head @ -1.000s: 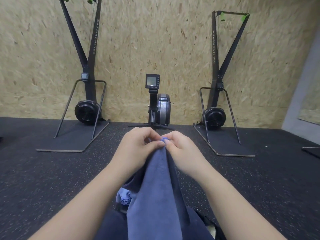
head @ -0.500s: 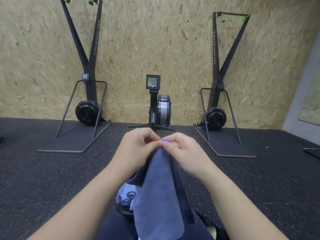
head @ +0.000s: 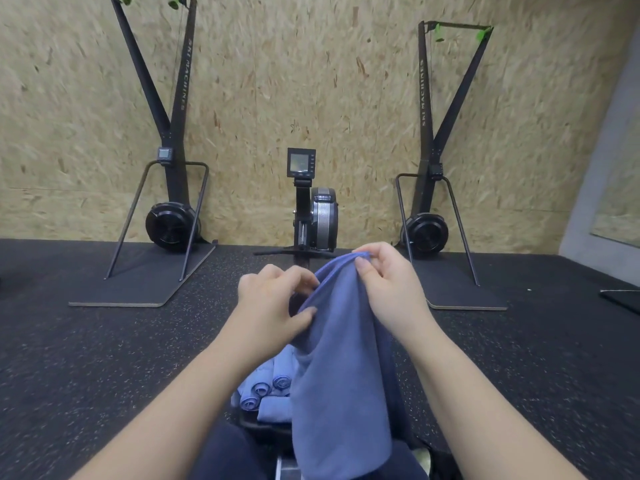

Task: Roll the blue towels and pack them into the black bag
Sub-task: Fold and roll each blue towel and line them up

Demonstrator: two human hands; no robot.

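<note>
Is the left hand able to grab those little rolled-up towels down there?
Probably not right now: the left hand is busy pinching the hanging blue towel. The rolled towels lie just below it, uncovered, once it lets go.

Two tall ski machines (head: pixel 166 161) (head: pixel 433 161) stand on flat bases against the chipboard wall (head: pixel 311 81). Between them sits a rowing machine (head: pixel 313 209) (its monitor faces the camera) on dark speckled flooring (head: pixel 86 358).

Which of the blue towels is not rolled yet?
The hanging blue towel, held up by its top edge between the left hand and right hand. The rolled towels lie below it, showing spiral ends.
</note>
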